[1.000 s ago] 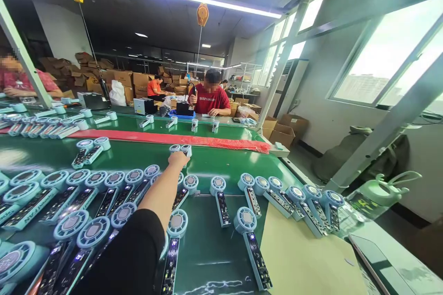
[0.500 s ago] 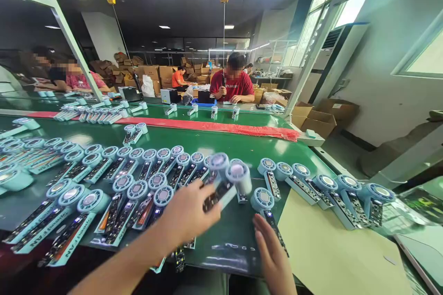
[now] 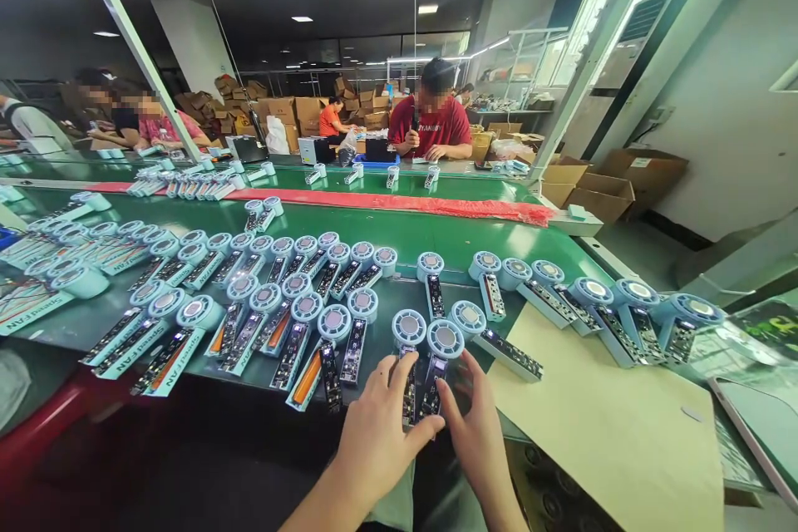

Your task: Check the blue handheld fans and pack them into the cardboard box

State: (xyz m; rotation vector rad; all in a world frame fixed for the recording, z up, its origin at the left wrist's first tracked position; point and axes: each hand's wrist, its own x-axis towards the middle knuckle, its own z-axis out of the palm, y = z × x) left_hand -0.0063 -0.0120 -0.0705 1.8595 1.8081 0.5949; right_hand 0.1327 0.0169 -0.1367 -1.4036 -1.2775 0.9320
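Two light-blue handheld fans lie side by side at the near edge of the bench, round heads away from me and circuit boards bare in their handles. My left hand (image 3: 381,409) grips the handle of the left fan (image 3: 409,327), its thumb reaching across to the bottom end of the other. Around the handle of the right fan (image 3: 445,338) is my right hand (image 3: 475,424), thumb on one side and fingers on the other. Just beyond, another fan (image 3: 467,318) rests at a slant with its handle on a beige sheet.
Rows of similar fans (image 3: 305,307) cover the bench to the left, and several more (image 3: 592,293) stand at the right. The beige sheet (image 3: 611,407) lies front right. Beyond a red strip (image 3: 374,199), a person in a red shirt (image 3: 430,125) works opposite.
My left hand has brought two blurred fans down and nearer to me, onto the bench edge. My right hand has moved left to the right one. The view has tilted downward.
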